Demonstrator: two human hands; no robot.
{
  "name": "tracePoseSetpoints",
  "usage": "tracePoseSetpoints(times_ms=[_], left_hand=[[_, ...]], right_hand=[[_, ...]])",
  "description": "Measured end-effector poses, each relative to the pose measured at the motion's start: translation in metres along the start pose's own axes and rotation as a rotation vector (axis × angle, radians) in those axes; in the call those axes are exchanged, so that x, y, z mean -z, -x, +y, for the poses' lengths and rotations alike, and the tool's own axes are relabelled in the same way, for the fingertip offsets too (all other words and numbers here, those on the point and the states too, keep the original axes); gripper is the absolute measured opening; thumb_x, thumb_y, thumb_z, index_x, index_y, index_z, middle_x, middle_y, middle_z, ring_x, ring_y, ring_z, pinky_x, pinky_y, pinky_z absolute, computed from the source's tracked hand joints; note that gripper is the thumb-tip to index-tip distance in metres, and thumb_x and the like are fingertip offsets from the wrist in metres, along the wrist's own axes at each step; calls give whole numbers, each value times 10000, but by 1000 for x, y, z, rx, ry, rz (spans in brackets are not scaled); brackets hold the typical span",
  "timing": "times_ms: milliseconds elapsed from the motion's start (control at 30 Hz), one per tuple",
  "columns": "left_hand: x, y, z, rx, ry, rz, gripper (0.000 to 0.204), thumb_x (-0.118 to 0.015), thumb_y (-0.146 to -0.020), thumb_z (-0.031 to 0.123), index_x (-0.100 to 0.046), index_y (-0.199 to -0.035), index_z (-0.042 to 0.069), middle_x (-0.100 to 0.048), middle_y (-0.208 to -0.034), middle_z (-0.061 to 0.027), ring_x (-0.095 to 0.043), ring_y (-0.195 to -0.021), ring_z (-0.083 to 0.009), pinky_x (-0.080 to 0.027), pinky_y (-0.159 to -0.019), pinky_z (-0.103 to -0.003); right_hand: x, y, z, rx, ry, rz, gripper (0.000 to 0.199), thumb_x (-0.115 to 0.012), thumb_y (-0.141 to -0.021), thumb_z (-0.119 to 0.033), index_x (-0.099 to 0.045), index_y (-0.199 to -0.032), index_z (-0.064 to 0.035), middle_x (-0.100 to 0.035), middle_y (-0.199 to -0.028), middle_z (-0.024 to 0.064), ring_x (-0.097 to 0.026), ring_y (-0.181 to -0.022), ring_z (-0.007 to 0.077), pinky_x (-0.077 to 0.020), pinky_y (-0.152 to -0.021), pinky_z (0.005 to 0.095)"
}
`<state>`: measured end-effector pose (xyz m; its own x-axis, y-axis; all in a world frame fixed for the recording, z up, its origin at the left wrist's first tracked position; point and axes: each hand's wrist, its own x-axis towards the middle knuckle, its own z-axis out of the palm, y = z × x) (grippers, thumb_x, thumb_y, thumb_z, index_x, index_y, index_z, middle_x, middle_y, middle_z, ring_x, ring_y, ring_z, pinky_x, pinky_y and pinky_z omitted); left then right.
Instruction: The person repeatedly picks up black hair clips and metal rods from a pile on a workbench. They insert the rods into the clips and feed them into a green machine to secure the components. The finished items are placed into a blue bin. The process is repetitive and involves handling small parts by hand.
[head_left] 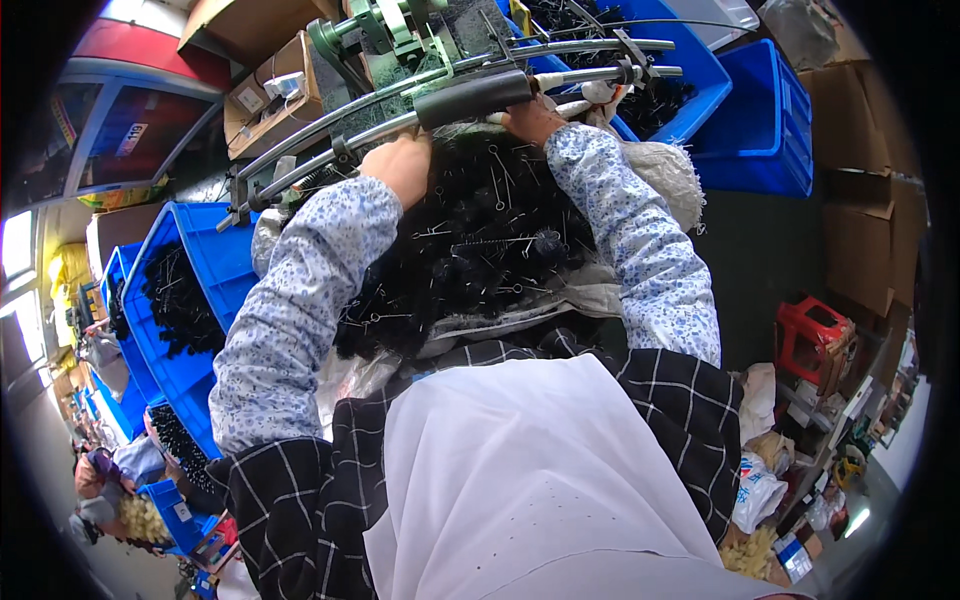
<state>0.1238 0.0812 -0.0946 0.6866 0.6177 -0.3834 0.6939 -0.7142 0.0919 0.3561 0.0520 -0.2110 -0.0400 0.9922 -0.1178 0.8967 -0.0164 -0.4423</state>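
Seemingly midway: the left hand (400,165) and right hand (532,120) dig into a heap of small black wire parts (470,240) beneath the metal rods (420,95); whether either hand actually holds anything is hidden. Much remains heaped.

I am looking into a small factory workshop, a hand-assembly station. At twelve o'clock a green metal press (385,28) with long curved steel rods (440,75) stands at the bench. Blue plastic bins (205,270) heaped with small black wire parts (180,300) line up from nine to seven o'clock, and more blue bins (760,120) sit at one o'clock. Brown cardboard cartons (860,200) stack up at two and three o'clock. A red plastic stool (815,340) stands at four o'clock, and another worker (100,490) sits bent over at eight o'clock.
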Motion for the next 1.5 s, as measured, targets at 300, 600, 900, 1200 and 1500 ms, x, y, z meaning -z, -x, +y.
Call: tracePoseSetpoints(times_ms=[300,600,900,1200,1500], left_hand=[[-2,-25,-8,-46,191,-306,640,-504,-719,168,-325,-1324,61,-496,-1191,-244,-514,-1080,-336,-408,-932,-374],[-2,-17,-1,30,162,-159,537,-515,-737,220,-427,-1226,17,-500,-1156,-257,-535,-1031,-360,-435,-887,-392],[-11,3,2,-41,141,-150,613,-544,-732,203,-360,-1294,39,-517,-1113,-266,-549,-996,-371,-447,-869,-404],[13,-34,-4,267,480,-444,381,-517,-783,265,-538,-974,-65,-617,-658,-148,-618,-584,-244,-483,-523,-343],[-7,15,14,184,267,-56,571,-567,-715,184,-373,-1191,-64,-512,-1026,-318,-578,-852,-415,-494,-734,-442]], right_hand=[[11,0,-8,-73,-47,-86,471,-496,-857,-345,-411,-1227,-66,-467,-1212,247,-457,-1144,361,-392,-917,511],[14,23,-1,129,474,-8,314,-552,-807,-175,-528,-1087,-34,-578,-1026,190,-512,-1061,321,-407,-909,423],[80,128,2,-64,-76,386,264,-588,-790,-88,-534,-1048,-76,-590,-897,166,-572,-866,323,-435,-773,407],[91,171,130,-630,-654,666,183,-506,-888,-197,-555,-923,-24,-573,-689,57,-520,-578,128,-398,-518,258],[93,128,235,-674,-1272,649,394,-524,-872,-386,-542,-1032,-27,-580,-794,36,-502,-605,82,-417,-517,217]])
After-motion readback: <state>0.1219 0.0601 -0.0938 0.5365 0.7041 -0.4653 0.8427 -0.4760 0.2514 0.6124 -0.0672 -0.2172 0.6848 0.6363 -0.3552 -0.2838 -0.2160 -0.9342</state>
